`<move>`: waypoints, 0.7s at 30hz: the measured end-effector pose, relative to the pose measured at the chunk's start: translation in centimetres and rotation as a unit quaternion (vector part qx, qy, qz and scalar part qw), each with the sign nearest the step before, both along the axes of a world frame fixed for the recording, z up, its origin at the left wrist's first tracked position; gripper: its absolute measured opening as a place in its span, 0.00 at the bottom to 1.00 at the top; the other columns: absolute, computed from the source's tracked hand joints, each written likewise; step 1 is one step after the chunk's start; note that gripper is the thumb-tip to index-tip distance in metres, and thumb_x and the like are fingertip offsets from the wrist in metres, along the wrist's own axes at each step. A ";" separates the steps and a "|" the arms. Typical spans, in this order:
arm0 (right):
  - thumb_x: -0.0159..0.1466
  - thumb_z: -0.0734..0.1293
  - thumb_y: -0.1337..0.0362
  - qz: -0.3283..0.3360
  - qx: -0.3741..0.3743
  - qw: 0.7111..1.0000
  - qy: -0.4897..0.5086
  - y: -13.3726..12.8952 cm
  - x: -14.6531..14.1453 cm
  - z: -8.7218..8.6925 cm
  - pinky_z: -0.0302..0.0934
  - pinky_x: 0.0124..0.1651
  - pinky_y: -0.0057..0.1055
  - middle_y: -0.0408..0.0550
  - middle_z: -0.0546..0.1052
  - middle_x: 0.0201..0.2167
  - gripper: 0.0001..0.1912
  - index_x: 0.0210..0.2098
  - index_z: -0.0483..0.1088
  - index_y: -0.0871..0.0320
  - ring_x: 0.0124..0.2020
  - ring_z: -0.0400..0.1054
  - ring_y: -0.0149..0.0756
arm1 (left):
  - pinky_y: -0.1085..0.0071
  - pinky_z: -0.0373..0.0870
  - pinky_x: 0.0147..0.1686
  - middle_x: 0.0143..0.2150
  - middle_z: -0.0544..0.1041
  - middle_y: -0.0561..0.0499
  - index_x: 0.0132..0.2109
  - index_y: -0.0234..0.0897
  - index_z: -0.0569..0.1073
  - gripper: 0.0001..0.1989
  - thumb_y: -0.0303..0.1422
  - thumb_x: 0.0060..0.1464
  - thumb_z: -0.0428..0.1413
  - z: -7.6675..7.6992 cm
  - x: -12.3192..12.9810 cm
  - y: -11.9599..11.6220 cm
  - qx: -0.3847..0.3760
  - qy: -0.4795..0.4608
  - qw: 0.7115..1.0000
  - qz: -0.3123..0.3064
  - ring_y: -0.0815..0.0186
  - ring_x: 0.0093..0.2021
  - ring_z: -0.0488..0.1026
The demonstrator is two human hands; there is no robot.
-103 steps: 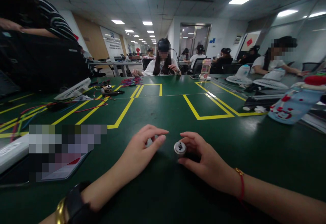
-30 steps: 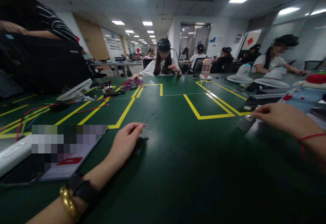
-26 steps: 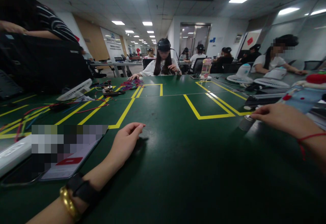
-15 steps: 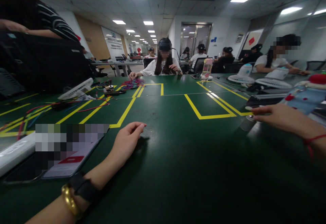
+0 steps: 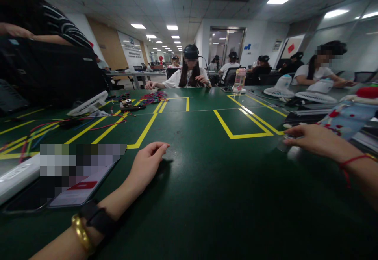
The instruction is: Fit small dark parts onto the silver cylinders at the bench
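My left hand (image 5: 149, 161) rests on the green table (image 5: 189, 197), its fingers curled together and thumb against them; whether anything is between them is hidden. A phone with a lit screen (image 5: 85, 185) lies to its left. At the right, my right hand (image 5: 313, 140) has its fingers round the top of a small shiny metallic or clear container (image 5: 284, 145) standing on the table. Just beyond that hand is a light blue bag with red figures (image 5: 344, 116).
Yellow tape (image 5: 251, 136) marks the table. Wires (image 5: 155, 97) and a white fan (image 5: 88, 104) lie at the back left; a pink bottle (image 5: 239, 80) and white fans (image 5: 279, 87) stand at the back right. A person (image 5: 190, 69) sits opposite.
My right hand has moved slightly left and down, closing round the top of the small container. The hand of the person opposite has shifted left. My left hand has not moved.
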State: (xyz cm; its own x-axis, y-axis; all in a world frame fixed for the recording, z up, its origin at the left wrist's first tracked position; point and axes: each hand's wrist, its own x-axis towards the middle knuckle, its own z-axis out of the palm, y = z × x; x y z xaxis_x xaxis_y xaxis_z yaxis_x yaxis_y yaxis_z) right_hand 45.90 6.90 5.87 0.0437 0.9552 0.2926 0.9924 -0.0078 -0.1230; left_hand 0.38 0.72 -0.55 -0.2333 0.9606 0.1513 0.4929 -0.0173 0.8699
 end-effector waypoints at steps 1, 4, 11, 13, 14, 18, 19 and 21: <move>0.52 0.67 0.54 0.019 -0.035 0.999 0.017 -0.2 -0.8 0.0 0.59 0.35 0.31 0.56 0.77 0.35 0.22 0.40 0.76 0.64 0.33 0.70 0.37 | 0.73 0.62 0.29 0.35 0.74 0.52 0.41 0.40 0.75 0.17 0.46 0.52 0.52 0.0 0.0 0.0 0.001 0.000 1.000 0.000 0.67 0.29 0.67; 0.59 0.61 0.51 0.094 -0.062 0.988 0.109 -1.7 -4.8 -0.2 0.61 0.40 0.33 0.54 0.75 0.42 0.25 0.50 0.70 0.60 0.38 0.69 0.38 | 0.73 0.61 0.29 0.34 0.74 0.52 0.41 0.39 0.75 0.17 0.45 0.52 0.52 0.0 0.0 0.0 0.004 0.004 1.000 0.000 0.67 0.29 0.67; 0.64 0.57 0.59 0.382 -0.071 0.890 0.237 -8.7 -17.4 -2.8 0.57 0.56 0.33 0.47 0.66 0.53 0.22 0.58 0.60 0.51 0.51 0.61 0.31 | 0.72 0.61 0.28 0.33 0.75 0.52 0.40 0.39 0.76 0.17 0.46 0.52 0.51 -0.2 0.0 0.1 0.015 0.019 1.000 0.000 0.67 0.28 0.67; 0.65 0.56 0.61 0.423 -0.101 0.867 0.243 -10.0 -19.1 -3.5 0.57 0.56 0.31 0.47 0.64 0.54 0.23 0.60 0.57 0.50 0.51 0.61 0.29 | 0.72 0.62 0.28 0.34 0.76 0.52 0.41 0.39 0.76 0.18 0.46 0.52 0.51 -0.2 -0.1 0.2 0.019 0.026 0.999 0.001 0.67 0.28 0.67; 0.65 0.56 0.63 0.433 -0.111 0.860 0.245 -10.3 -19.5 -3.8 0.57 0.56 0.30 0.46 0.64 0.54 0.24 0.61 0.55 0.49 0.51 0.61 0.29 | 0.71 0.62 0.28 0.35 0.76 0.51 0.41 0.39 0.75 0.18 0.46 0.52 0.50 -0.3 -0.1 0.2 0.021 0.029 0.999 -0.001 0.66 0.29 0.68; 0.62 0.61 0.62 0.408 -0.118 0.862 0.276 -10.2 -19.2 -5.0 0.55 0.58 0.34 0.47 0.62 0.56 0.32 0.63 0.47 0.49 0.53 0.60 0.31 | 0.68 0.65 0.34 0.38 0.76 0.50 0.43 0.39 0.75 0.17 0.44 0.53 0.50 0.4 0.8 -0.3 0.040 0.050 0.997 -0.045 0.63 0.34 0.70; 0.61 0.63 0.62 0.391 -0.120 0.865 0.291 -10.1 -19.1 -5.4 0.55 0.58 0.35 0.47 0.63 0.55 0.34 0.63 0.46 0.49 0.53 0.60 0.31 | 0.67 0.66 0.35 0.39 0.76 0.49 0.44 0.39 0.74 0.17 0.43 0.54 0.49 0.8 1.3 -0.7 0.050 0.060 0.994 -0.072 0.63 0.36 0.70; 0.59 0.65 0.61 0.363 -0.127 0.864 0.325 -9.8 -18.9 -5.9 0.58 0.56 0.35 0.48 0.66 0.52 0.35 0.62 0.47 0.51 0.50 0.63 0.32 | 0.67 0.66 0.37 0.41 0.74 0.49 0.44 0.42 0.75 0.15 0.41 0.55 0.49 1.8 2.8 -1.8 0.076 0.085 0.984 -0.138 0.63 0.38 0.70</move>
State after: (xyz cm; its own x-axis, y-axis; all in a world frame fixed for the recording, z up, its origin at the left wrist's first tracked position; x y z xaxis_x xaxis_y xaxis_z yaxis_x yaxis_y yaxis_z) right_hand 27.02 -2.95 -0.02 -0.5178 0.8300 0.2074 0.4701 0.4785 -0.7416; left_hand 3.20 -1.03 1.21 0.0748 0.9467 0.3133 0.5897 -0.2953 0.7517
